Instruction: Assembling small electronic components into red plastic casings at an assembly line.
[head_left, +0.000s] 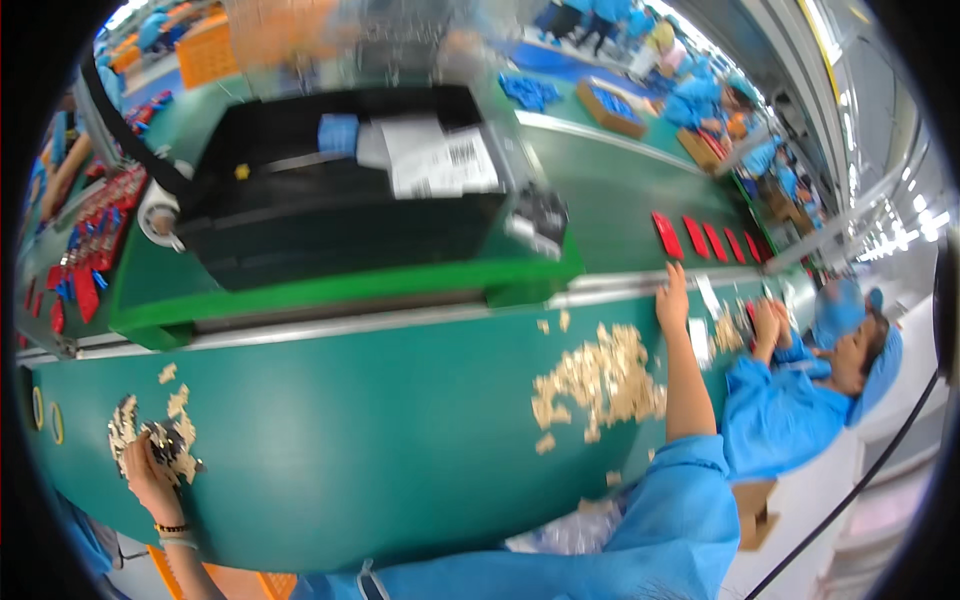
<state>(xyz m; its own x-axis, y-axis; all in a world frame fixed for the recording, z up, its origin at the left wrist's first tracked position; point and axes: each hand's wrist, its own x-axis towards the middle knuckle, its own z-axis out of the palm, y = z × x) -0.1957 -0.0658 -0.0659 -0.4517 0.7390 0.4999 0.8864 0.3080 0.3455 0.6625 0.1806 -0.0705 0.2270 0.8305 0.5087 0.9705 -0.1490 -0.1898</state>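
At the far left of the green work surface, my left hand (pixel 150 480) reaches into a small pile of cream and dark metallic pieces (pixel 180 440). Its fingers are bent together among them, and whatever they pinch is hidden. My right arm stretches forward across the surface. The fingers of my right hand (pixel 674 305) are extended and lie just below a flat red piece (pixel 667 236) on the conveyor belt; whether they touch it I cannot tell. Left of my right forearm spreads a larger heap of small cream pieces (pixel 600 380).
A black bin (pixel 350 240) with papers sits on a green stand (pixel 360 300) beyond the surface. More red pieces (pixel 715 241) line the belt. A co-worker in blue (pixel 790 410) works close at my right. Two yellowish rings (pixel 57 424) lie at the left edge.
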